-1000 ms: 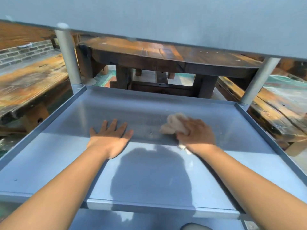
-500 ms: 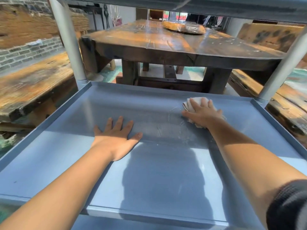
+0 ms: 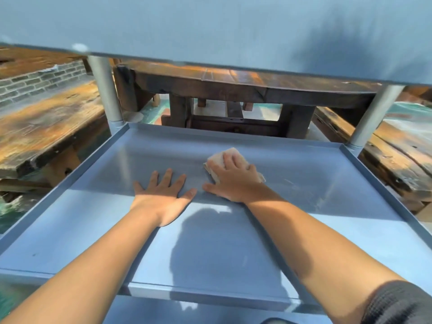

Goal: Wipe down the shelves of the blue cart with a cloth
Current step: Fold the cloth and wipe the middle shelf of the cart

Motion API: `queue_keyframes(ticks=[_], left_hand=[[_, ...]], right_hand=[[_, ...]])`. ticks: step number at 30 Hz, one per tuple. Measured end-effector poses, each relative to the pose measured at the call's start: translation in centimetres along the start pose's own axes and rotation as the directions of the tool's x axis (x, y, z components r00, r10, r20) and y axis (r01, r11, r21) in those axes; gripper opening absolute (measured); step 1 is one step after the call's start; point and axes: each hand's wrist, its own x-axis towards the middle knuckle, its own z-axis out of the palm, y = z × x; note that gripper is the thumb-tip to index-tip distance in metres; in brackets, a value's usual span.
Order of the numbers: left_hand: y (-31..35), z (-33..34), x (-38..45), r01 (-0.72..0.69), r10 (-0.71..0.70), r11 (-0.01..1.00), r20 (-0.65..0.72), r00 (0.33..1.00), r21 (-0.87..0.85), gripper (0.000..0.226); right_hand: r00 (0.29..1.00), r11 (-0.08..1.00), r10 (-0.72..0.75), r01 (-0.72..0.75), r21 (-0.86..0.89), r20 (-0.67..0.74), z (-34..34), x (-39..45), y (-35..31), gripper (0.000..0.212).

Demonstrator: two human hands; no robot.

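The right hand (image 3: 230, 181) presses a beige cloth (image 3: 230, 154) flat on the far middle shelf (image 3: 70, 230) of the blue cart, fingers over it. The left hand (image 3: 161, 197) lies spread, grip released. Weathered wooden tables (image 3: 233, 83) stand beyond.

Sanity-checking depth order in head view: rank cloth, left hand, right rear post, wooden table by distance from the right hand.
1. cloth: under the right hand.
2. left hand: just beside it, flat on the shelf.
3. right rear post: far right corner.
4. wooden table: behind the cart.
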Motion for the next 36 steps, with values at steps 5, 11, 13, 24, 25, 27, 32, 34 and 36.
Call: queue_keyframes(ticks=[5,11,13,24,25,27,32,34,36], left_hand=[[-0.1,0.1,-0.1,-0.014,0.014,1.000,-0.003,1.000,-0.009,0.082],[-0.2,-0.1,-0.2,-0.012,0.012,1.000,0.005,1.000,-0.014,0.081],[0.0,0.0,-0.1,-0.019,0.019,1.000,0.011,1.000,-0.011,0.083],[-0.6,0.5,0.5,-0.014,0.014,1.000,-0.006,1.000,0.007,0.089],[-0.6,0.5,0.5,-0.016,0.016,1.000,-0.006,1.000,0.015,0.088],[-0.7,0.6,0.6,-0.017,0.018,1.000,-0.006,1.000,0.026,0.085],[-1.0,0.6,0.7,-0.010,0.011,0.999,-0.008,1.000,0.035,0.082],[-0.9,0.6,0.6,-0.002,0.003,0.999,-0.013,1.000,0.038,0.081],[-0.7,0.7,0.5,0.000,0.000,0.999,-0.016,1.000,0.032,0.084]], right_hand=[[0.954,0.951,-0.300,0.296,0.088,0.032,-1.1,-8.2,-1.6,0.066],[0.869,0.861,-0.464,0.488,0.146,-0.170,-1.4,-15.1,-1.0,0.047],[0.827,0.853,-0.500,0.521,0.015,-0.258,-1.6,-14.8,-0.7,0.044],[0.750,0.989,0.006,-0.103,-0.107,-0.661,-5.3,-10.7,16.9,0.041],[0.752,0.974,0.089,-0.204,-0.102,-0.653,-5.5,-10.6,18.9,0.037],[0.778,0.920,0.313,-0.392,-0.031,-0.545,-5.2,-10.2,22.1,0.029],[0.915,0.901,0.387,-0.401,-0.167,-0.112,-1.8,-9.3,26.5,0.060],[0.908,0.904,0.416,-0.419,-0.090,-0.045,-1.4,-8.3,27.4,0.087],[0.895,0.893,0.447,-0.447,-0.048,-0.012,-1.3,-7.0,27.7,0.104]])
